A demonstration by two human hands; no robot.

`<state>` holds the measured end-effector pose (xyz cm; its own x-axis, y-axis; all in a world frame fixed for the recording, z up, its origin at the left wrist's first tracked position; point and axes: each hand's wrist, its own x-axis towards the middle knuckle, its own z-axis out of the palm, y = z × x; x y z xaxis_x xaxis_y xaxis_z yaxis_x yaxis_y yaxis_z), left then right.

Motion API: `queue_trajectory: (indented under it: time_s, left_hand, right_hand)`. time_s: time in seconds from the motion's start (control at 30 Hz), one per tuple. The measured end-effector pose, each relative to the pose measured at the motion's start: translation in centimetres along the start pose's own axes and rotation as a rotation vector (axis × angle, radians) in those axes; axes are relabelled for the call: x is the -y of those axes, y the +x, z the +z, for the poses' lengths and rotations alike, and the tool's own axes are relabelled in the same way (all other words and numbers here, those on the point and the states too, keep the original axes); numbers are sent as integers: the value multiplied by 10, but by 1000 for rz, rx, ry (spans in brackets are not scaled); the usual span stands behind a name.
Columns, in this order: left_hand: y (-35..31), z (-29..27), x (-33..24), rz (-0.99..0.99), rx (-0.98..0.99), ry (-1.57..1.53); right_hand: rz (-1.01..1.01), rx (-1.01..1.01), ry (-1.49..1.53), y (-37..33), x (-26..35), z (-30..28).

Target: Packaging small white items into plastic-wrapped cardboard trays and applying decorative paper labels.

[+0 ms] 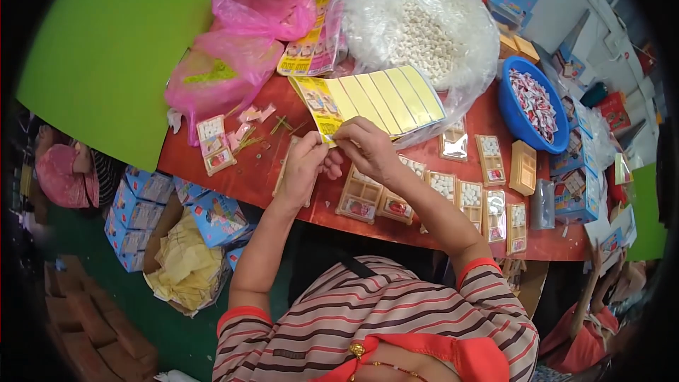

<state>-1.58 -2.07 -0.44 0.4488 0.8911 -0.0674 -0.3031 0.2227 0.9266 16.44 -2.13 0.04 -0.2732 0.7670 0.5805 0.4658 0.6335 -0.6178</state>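
Note:
A sheet of yellow stickers (385,101), with a printed yellow strip at its left end and bare backing strips on the rest, lies tilted above the table in front of me. My right hand (368,148) pinches the sheet's lower left edge between thumb and fingers. Close beside it, my left hand (305,166) is closed with curled fingers at the same corner; what its fingertips hold is hidden. Under my left hand a wooden compartment tray (279,177) partly shows. Right of my hands sit several small trays (443,184) of white pieces.
A large clear bag of white pieces (424,32) stands at the back. A blue basin (534,102) of small wrapped packets is on the right, near a stack of wooden trays (523,168). Pink plastic bags (233,64) lie back left. Other people sit on both sides.

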Motion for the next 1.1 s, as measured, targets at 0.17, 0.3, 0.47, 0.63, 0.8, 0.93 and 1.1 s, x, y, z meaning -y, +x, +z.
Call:
queue_trajectory:
  time_s: [0.17,0.3,0.47,0.63,0.8,0.93,1.1]
  left_hand:
    - [-6,0,-3,61,27,109]
    - [-8,2,-5,74,17,176]
    - [-10,9,-8,76,-32,306]
    - [-6,9,-1,126,-66,345]
    - [-2,12,-1,285,-121,728]
    - [-1,21,-9,295,-123,735]
    - [2,17,-2,305,-143,754]
  right_hand:
    - [-128,7,-119,2,7,-5]
    - [-230,26,-259,2,13,-7]
    - [-284,78,-395,1,15,-8]
    - [-320,123,-476,2,16,-9]
    - [-286,89,-529,-3,13,-3]
    - [-249,36,-540,-7,12,1]
    - [-74,59,-392,-5,13,-2]
